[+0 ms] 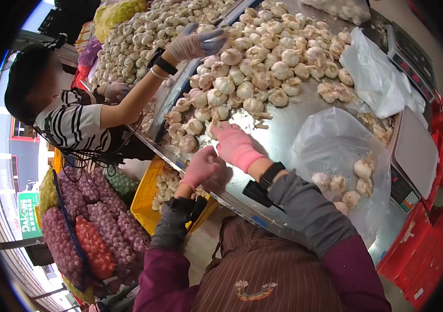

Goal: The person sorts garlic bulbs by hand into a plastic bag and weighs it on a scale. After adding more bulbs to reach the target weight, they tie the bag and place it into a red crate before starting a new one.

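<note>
My right hand (236, 146), in a pink glove, reaches to the near edge of a heap of garlic bulbs (263, 67) on a metal table (266, 127). Its fingers are bent around a garlic bulb (212, 129), partly hidden by them. Close by on the left, my left hand (202, 167), also pink-gloved, is curled closed above the table's near edge. Whatever it may hold is hidden. To the right lies a clear plastic bag (318, 138) with several garlic bulbs (350, 198) in it.
Across a metal divider, a co-worker's gloved hand (198, 44) hovers by another garlic heap (141, 47). Digital scales (414, 151) and folded plastic bags (375, 73) are at right. A yellow crate (146, 192) stands below the table edge; net sacks of garlic (94, 229) lie at left.
</note>
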The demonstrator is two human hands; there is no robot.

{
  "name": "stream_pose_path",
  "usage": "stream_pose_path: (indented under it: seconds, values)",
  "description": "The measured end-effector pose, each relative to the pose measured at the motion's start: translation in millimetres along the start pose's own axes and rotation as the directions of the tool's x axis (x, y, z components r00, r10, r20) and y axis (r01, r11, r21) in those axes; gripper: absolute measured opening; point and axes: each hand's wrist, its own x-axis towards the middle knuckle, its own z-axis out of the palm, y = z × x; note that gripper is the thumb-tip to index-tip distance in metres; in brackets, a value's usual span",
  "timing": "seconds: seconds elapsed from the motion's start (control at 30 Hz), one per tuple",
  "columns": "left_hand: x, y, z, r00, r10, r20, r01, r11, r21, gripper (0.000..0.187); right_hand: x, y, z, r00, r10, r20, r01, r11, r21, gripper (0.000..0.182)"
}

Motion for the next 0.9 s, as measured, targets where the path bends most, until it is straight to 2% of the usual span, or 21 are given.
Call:
stream_pose_path:
  seconds: [0.03, 0.07, 0.17, 0.2, 0.23, 0.27, 0.3, 0.33, 0.37, 0.4, 0.43, 0.47, 0.5, 0.53, 0.57, 0.63, 0.73, 0.77, 0.83, 0.87, 0.9]
  values:
    - [-3, -7, -15, 0.997, -0.015, 0.072, 0.055, 0.804, -0.592, 0.024, 25, 0, 9, 0.995, -0.015, 0.095, 0.027, 0.99, -0.136, 0.04]
    - [-12, -7, -22, 0.998, 0.051, 0.039, 0.017, 0.376, -0.926, 0.021, 37, -2, 16, 0.996, -0.038, 0.081, 0.048, 0.99, -0.132, 0.039]
    - [-28, -13, -28, 0.999, -0.048, -0.018, -0.03, -0.269, -0.963, 0.019, 68, 5, 47, 0.978, -0.178, 0.109, 0.204, 0.924, -0.323, 0.036]
    - [-27, -26, -28, 0.999, 0.031, 0.019, 0.03, -0.388, -0.921, 0.028, 78, 6, 61, 0.979, -0.183, 0.085, 0.202, 0.892, -0.404, 0.041]
    - [-25, -26, -26, 0.997, -0.074, -0.008, -0.041, -0.461, -0.887, 0.033, 80, 10, 71, 0.977, -0.213, 0.018, 0.208, 0.93, -0.304, 0.037]
    - [-24, -32, -23, 0.998, -0.055, -0.044, -0.065, -0.494, -0.867, 0.034, 78, 8, 74, 0.993, -0.099, 0.07, 0.085, 0.978, 0.189, 0.036]
    - [-22, -37, -19, 0.996, -0.033, -0.077, -0.083, -0.529, -0.844, 0.036, 73, 8, 75, 0.985, -0.005, 0.174, -0.105, 0.78, 0.616, 0.035]
    - [-22, -37, -17, 0.997, -0.039, -0.068, -0.079, -0.548, -0.833, 0.036, 66, 4, 73, 0.981, 0.005, 0.193, -0.122, 0.787, 0.604, 0.035]
    - [-23, -31, -18, 0.995, -0.063, -0.078, -0.099, -0.527, -0.844, 0.036, 58, 1, 66, 0.907, 0.006, 0.422, -0.409, 0.257, 0.876, 0.038]
    - [-24, -25, -19, 0.993, -0.085, -0.086, -0.117, -0.504, -0.855, 0.037, 50, 0, 64, 0.806, -0.126, 0.578, -0.579, -0.369, 0.727, 0.042]
    - [-23, -17, -16, 0.994, -0.081, -0.073, -0.104, -0.514, -0.851, 0.037, 43, 3, 69, 0.804, -0.111, 0.584, -0.579, -0.371, 0.726, 0.042]
    - [-23, -9, -14, 0.957, -0.139, -0.253, -0.27, -0.121, -0.955, 0.032, 37, 4, 76, 0.861, -0.087, 0.501, -0.449, -0.595, 0.667, 0.044]
    - [-24, -2, -14, 0.893, -0.113, -0.436, -0.388, 0.298, -0.872, 0.027, 30, 4, 83, 0.908, -0.042, 0.417, -0.291, -0.779, 0.556, 0.045]
    - [-29, 4, -18, 0.92, 0.031, -0.391, -0.325, 0.618, -0.715, 0.029, 15, -8, 60, 0.892, 0.047, 0.45, -0.268, -0.746, 0.609, 0.048]
    - [-26, 14, -17, 0.805, 0.302, -0.51, -0.543, 0.722, -0.43, 0.037, 7, -9, 54, 0.892, 0.053, 0.449, -0.262, -0.748, 0.61, 0.048]
    - [-15, 12, -30, 0.669, 0.394, -0.63, -0.414, 0.902, 0.124, 0.038, -9, 1, 46, 0.857, 0.046, 0.513, -0.242, -0.844, 0.478, 0.05]
    - [22, -19, -42, 0.825, 0.054, -0.563, 0.156, 0.935, 0.318, 0.039, -26, 19, 56, 0.878, -0.074, 0.473, -0.284, -0.875, 0.392, 0.052]
    - [31, -21, -45, 0.826, 0.061, -0.56, 0.15, 0.935, 0.322, 0.039, -28, 22, 59, 0.883, -0.124, 0.453, -0.307, -0.883, 0.356, 0.051]
    - [44, -26, -50, 0.948, -0.162, -0.275, 0.26, 0.892, 0.369, 0.035, -35, 24, 64, 0.885, -0.166, 0.435, -0.329, -0.883, 0.334, 0.051]
    - [45, -37, -56, 0.96, 0.021, -0.279, 0.066, 0.951, 0.301, 0.027, -41, 25, 69, 0.874, -0.167, 0.457, -0.35, -0.868, 0.352, 0.052]
    - [42, -48, -62, 0.96, 0.024, -0.278, 0.065, 0.95, 0.305, 0.027, -46, 26, 74, 0.862, -0.169, 0.479, -0.372, -0.852, 0.368, 0.053]
